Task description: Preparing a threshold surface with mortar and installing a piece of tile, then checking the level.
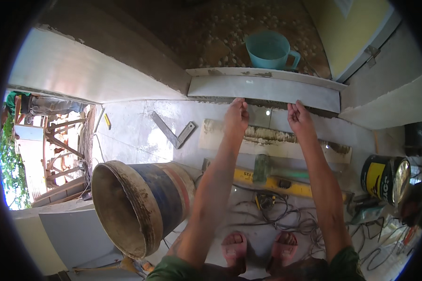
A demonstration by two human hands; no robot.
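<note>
A long pale tile strip (267, 89) lies along the raised doorway step, with a dark, rough gap under its near edge. My left hand (237, 116) is closed at that near edge, left of the middle, fingertips pinching it. Farther right, my right hand (300, 117) also has its fingers curled at the same edge. Just nearer than my hands, a second strip (220, 136) rests on the floor, streaked with mortar. Below it are a yellow spirit level (293, 187) and a mallet (261, 168) with a greenish head, lying across the level.
A light blue mug (267, 50) stands beyond the step. A metal square (175, 136) lies at left, above a tipped, mortar-crusted bucket (143, 206). A tape measure (266, 201) sits among tangled cables (295, 225). At right is a black-and-yellow can (384, 178). Another person (51, 105) appears at far left.
</note>
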